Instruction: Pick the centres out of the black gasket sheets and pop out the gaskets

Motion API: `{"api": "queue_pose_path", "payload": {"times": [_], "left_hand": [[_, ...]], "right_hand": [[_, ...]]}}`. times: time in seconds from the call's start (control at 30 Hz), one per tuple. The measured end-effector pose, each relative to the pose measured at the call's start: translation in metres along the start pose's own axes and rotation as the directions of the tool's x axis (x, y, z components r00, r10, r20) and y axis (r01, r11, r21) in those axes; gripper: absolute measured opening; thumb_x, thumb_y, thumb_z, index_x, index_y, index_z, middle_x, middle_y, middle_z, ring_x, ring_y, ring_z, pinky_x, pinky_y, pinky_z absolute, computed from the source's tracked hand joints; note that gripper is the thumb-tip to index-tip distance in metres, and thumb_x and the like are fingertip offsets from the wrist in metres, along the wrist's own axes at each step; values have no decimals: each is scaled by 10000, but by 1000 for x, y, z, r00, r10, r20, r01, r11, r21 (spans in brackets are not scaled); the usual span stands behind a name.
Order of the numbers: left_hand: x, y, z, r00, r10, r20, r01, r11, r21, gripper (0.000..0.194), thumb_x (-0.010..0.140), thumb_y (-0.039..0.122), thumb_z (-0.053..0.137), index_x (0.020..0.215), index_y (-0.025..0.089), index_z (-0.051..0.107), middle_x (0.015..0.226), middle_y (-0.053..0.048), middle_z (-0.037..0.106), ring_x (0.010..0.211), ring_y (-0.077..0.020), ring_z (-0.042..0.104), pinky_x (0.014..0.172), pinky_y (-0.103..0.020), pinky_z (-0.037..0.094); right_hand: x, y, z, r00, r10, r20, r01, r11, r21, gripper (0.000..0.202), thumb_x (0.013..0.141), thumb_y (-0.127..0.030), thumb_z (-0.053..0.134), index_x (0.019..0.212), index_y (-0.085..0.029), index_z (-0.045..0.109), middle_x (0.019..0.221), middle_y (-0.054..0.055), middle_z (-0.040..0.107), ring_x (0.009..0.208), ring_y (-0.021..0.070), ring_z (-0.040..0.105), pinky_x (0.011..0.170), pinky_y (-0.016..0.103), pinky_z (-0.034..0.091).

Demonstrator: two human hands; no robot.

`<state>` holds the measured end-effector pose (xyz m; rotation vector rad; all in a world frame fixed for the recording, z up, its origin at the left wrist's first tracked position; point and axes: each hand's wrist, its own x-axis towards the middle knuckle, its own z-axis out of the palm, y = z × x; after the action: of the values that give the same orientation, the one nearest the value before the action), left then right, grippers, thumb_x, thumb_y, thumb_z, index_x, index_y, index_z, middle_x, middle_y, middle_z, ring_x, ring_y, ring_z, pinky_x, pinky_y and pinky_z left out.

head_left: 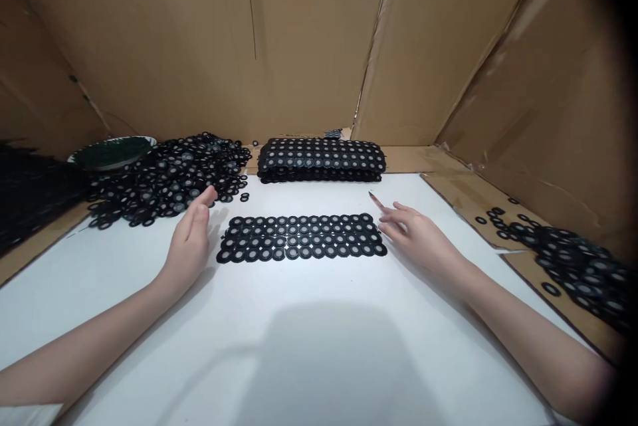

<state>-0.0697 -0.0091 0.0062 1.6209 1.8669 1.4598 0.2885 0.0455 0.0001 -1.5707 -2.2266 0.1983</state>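
Note:
A flat grid of black rings with pale grey centres [304,240] lies on the white tabletop in several joined-looking rows. Beside its left end is my left hand [189,240], held edge-on with fingers stretched out and nothing in it. My right hand [411,233] is at the grid's right end, its fingers closed on a slim pointed tool with a dark tip [377,201]. The tool points up and to the left, away from the grid; its exact kind is unclear.
A stack of similar ring sheets [321,155] stands at the back. Loose rings form a large heap [174,177] at back left, near a bowl of dark green material [113,152], and another pile [581,263] at right. Cardboard walls [309,40] enclose the table.

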Motion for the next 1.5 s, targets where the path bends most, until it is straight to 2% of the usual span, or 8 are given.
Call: {"api": "queue_pose_path", "payload": {"times": [0.13, 0.37, 0.57, 0.83, 0.97, 1.07, 1.2, 1.5], "left_hand": [[0, -3, 0, 998, -51, -39, 50, 998, -23, 484, 877, 455, 291, 1310, 247, 357, 1347, -39, 420, 1252, -181, 343, 1084, -374, 205], [1, -4, 0, 995, -85, -55, 85, 996, -3, 474, 873, 447, 303, 1308, 269, 360, 1355, -37, 409, 1260, -206, 333, 1084, -394, 208], [-1, -6, 1, 1000, 25, -7, -25, 999, 41, 450, 880, 411, 298, 1312, 290, 339, 1373, -21, 379, 1273, -200, 313, 1078, -407, 207], [-2, -7, 3, 1000, 6, 19, -8, 993, 121, 504, 873, 415, 315, 1345, 244, 273, 1400, -62, 333, 1285, -221, 284, 1069, -425, 212], [-7, -3, 2, 974, 199, 105, -221, 930, 292, 570, 870, 361, 337, 1386, 221, 139, 1451, -78, 208, 1316, -238, 198, 1067, -457, 182], [-14, 2, 2, 877, 421, 232, -479, 803, 355, 616, 856, 316, 366, 1393, 250, 71, 1470, -55, 142, 1333, -248, 132, 1070, -476, 139], [-18, 5, 3, 831, 489, 266, -556, 739, 381, 631, 851, 302, 364, 1390, 279, 37, 1474, -41, 122, 1337, -256, 103, 1071, -487, 93], [-12, 0, 4, 901, 388, 196, -434, 800, 415, 588, 860, 313, 356, 1382, 255, 92, 1459, -85, 163, 1336, -240, 119, 1064, -479, 130]], "right_hand": [[3, 3, -1, 998, 20, -56, -23, 998, -51, 414, 883, -376, 280, 1048, -200, 616, 1240, 85, 526, 1235, 256, 377, 1002, 435, 329], [3, 9, 4, 993, 104, -59, -108, 991, -80, 636, 850, -524, 266, 1373, -164, 218, 1436, 138, 212, 1308, 299, 220, 1018, 486, 283], [4, 19, 14, 999, 48, -21, -50, 996, -72, 694, 829, -555, 294, 1375, -141, 186, 1419, 171, 242, 1311, 312, 198, 1014, 495, 287], [5, 16, 14, 996, 0, 88, 9, 995, -101, 641, 831, -563, 269, 1372, -226, 201, 1397, 127, 310, 1316, 305, 190, 1001, 493, 303], [4, 13, 12, 996, -3, 84, 12, 995, -102, 648, 829, -566, 271, 1381, -244, 165, 1404, 128, 295, 1314, 315, 186, 989, 505, 310], [3, 14, 14, 997, -9, 79, 17, 994, -107, 665, 818, -575, 297, 1379, -243, 168, 1422, 141, 244, 1309, 322, 200, 984, 505, 316], [3, 18, 18, 994, 15, 111, -2, 993, -118, 690, 812, -582, 305, 1384, -226, 153, 1435, 159, 194, 1310, 327, 193, 975, 501, 326], [3, 15, 12, 995, -38, 94, 56, 979, -198, 411, 863, -415, 308, 1126, -187, 525, 1224, 121, 522, 1156, 306, 445, 872, 446, 412]]}}
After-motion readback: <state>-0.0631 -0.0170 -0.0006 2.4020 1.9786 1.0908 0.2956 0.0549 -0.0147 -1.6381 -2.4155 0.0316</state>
